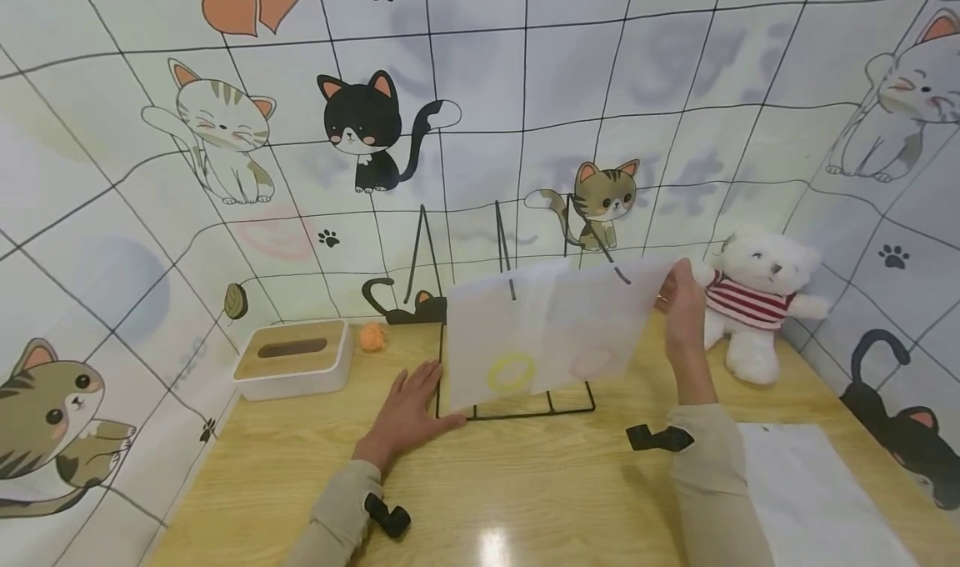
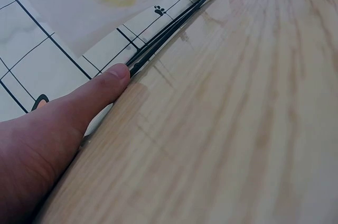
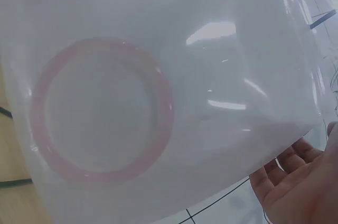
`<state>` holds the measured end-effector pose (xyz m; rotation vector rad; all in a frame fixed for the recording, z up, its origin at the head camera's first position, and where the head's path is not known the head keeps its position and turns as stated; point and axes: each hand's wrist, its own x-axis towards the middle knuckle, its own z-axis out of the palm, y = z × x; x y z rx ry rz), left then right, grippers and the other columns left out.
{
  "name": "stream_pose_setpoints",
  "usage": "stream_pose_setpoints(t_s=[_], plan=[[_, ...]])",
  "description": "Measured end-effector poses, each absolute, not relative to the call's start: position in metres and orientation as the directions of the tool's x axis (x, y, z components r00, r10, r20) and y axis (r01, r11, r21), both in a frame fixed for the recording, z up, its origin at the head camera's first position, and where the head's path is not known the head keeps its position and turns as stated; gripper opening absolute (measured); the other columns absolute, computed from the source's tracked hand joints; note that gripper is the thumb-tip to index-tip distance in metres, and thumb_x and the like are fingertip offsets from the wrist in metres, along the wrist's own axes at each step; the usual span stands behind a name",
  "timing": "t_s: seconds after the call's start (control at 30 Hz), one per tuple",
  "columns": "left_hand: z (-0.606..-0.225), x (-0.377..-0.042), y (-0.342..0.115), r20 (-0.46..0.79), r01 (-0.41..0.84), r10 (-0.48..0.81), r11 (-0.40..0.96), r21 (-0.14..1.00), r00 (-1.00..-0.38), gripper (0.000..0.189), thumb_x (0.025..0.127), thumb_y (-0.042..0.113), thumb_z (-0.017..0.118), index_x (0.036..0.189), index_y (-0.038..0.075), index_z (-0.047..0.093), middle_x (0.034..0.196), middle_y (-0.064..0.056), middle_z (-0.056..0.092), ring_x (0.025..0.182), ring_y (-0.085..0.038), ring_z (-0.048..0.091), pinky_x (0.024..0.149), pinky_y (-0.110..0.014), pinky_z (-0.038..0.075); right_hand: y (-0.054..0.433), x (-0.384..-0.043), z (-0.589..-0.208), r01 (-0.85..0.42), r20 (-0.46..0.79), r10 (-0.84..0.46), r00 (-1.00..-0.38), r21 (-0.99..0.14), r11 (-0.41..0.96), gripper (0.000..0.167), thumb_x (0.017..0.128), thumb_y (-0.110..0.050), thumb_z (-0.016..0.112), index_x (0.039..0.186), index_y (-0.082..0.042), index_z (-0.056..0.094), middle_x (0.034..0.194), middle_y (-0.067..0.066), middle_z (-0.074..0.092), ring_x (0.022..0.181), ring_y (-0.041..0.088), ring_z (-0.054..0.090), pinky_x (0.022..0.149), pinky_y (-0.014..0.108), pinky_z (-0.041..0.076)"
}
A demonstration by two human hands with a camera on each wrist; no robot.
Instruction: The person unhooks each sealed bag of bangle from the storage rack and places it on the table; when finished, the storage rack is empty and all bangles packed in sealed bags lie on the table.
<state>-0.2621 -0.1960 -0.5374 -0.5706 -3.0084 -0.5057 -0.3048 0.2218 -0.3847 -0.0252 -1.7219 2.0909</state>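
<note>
I'm likely fitting the cloudy, flat plastic sheet (image 1: 551,325) into the black wire rack (image 1: 525,416), right hand (image 1: 684,321) pinching it, left hand (image 1: 408,404) uncurled, next needing careful lining up.

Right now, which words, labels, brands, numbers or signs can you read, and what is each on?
None can be read.
Faint purple marks on the wall covering: too blurred to read.
Translucent plastic: no readable text.
White sheet: no readable text.
</note>
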Motion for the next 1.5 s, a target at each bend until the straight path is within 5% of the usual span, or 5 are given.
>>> stream_pose_setpoints(t_s=[0.37, 0.67, 1.03, 1.27, 1.5], plan=[[-0.539, -0.262, -0.200, 0.115, 0.356, 0.337, 0.881, 0.311, -0.935, 0.111, 0.080, 0.087, 0.048, 0.161, 0.015, 0.020, 0.167, -0.003, 0.021, 0.156, -0.021, 0.015, 0.127, -0.049, 0.004, 0.207, -0.284, -0.367, -0.498, 0.455, 0.229, -0.861, -0.844, -0.197, 0.034, 0.101, -0.012, 0.056, 0.069, -0.010, 0.045, 0.057, -0.007, 0.028, 0.056, 0.014, 0.021, 0.057, 0.031, 0.018], [-0.541, -0.261, -0.199, 0.120, 0.362, 0.342, 0.876, 0.318, -0.932, 0.110, 0.080, 0.086, 0.048, 0.160, 0.015, 0.021, 0.167, -0.003, 0.021, 0.155, -0.022, 0.016, 0.127, -0.050, 0.006, 0.211, -0.277, -0.366, -0.500, 0.466, 0.204, -0.861, -0.850, -0.168, 0.017, 0.101, -0.012, 0.057, 0.085, -0.010, 0.061, 0.075, -0.005, 0.054, 0.070, 0.009, 0.043, 0.061, 0.018, 0.039], [-0.539, -0.261, -0.196, 0.110, 0.363, 0.347, 0.872, 0.328, -0.931, 0.109, 0.081, 0.085, 0.049, 0.161, 0.016, 0.020, 0.167, -0.003, 0.020, 0.156, -0.022, 0.015, 0.127, -0.049, 0.005, 0.216, -0.274, -0.363, -0.516, 0.510, 0.166, -0.844, -0.857, 0.007, 0.021, 0.104, -0.017, 0.053, 0.083, -0.014, 0.051, 0.061, -0.009, 0.034, 0.057, 0.009, 0.027, 0.054, 0.026, 0.024], [-0.537, -0.262, -0.195, 0.100, 0.357, 0.344, 0.874, 0.330, -0.934, 0.111, 0.080, 0.086, 0.048, 0.161, 0.016, 0.019, 0.167, -0.003, 0.019, 0.156, -0.021, 0.014, 0.127, -0.048, 0.003, 0.216, -0.274, -0.359, -0.527, 0.529, 0.181, -0.829, -0.848, 0.063, 0.014, 0.104, -0.017, 0.053, 0.091, -0.013, 0.058, 0.081, -0.009, 0.055, 0.077, 0.009, 0.042, 0.066, 0.021, 0.037], [-0.537, -0.262, -0.194, 0.103, 0.363, 0.349, 0.868, 0.339, -0.931, 0.110, 0.081, 0.085, 0.049, 0.161, 0.015, 0.019, 0.167, -0.003, 0.020, 0.156, -0.021, 0.015, 0.127, -0.050, 0.005, 0.217, -0.272, -0.361, -0.519, 0.529, 0.192, -0.826, -0.848, 0.104, 0.017, 0.104, -0.023, 0.054, 0.097, -0.008, 0.058, 0.085, -0.009, 0.056, 0.082, 0.009, 0.046, 0.070, 0.020, 0.041]])
